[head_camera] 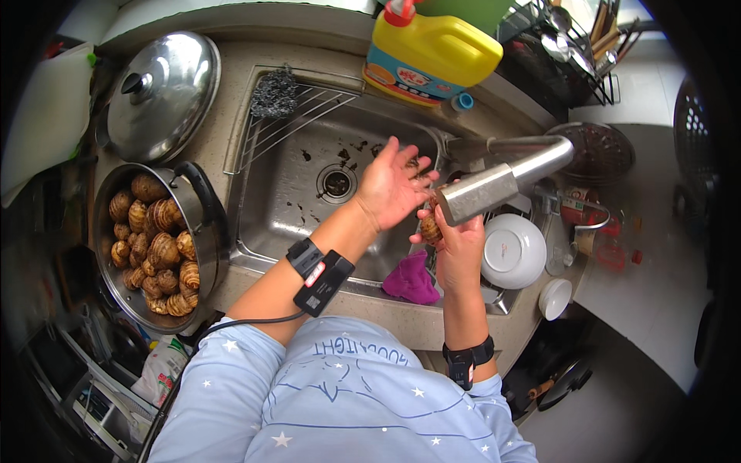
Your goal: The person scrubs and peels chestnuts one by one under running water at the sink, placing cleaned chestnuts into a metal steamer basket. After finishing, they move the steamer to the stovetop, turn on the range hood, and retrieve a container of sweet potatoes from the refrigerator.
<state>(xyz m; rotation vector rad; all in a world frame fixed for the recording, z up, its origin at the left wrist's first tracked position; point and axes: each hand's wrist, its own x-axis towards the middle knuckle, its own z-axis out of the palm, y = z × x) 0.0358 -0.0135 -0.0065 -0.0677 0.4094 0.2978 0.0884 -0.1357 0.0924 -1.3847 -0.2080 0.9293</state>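
Note:
Over the sink (272, 197), my left hand (393, 191) is palm up with its fingers spread and nothing in it. My right hand (460, 249) grips a small brown taro corm (430, 228) beside the end of the steel faucet (480, 194). That faucet hides part of my right fingers. Dark peel scraps (344, 155) lie on the sink floor around the drain (336, 183). At the left, a steel pot (213, 254) holds many ringed taro corms (164, 250).
A pot lid (168, 98) leans behind the pot. Steel wool (274, 92) rests on a wire rack (301, 124) at the sink's corner. A purple cloth (412, 279) hangs near the front rim. White bowls (514, 252) stand right, a yellow detergent jug (431, 55) behind.

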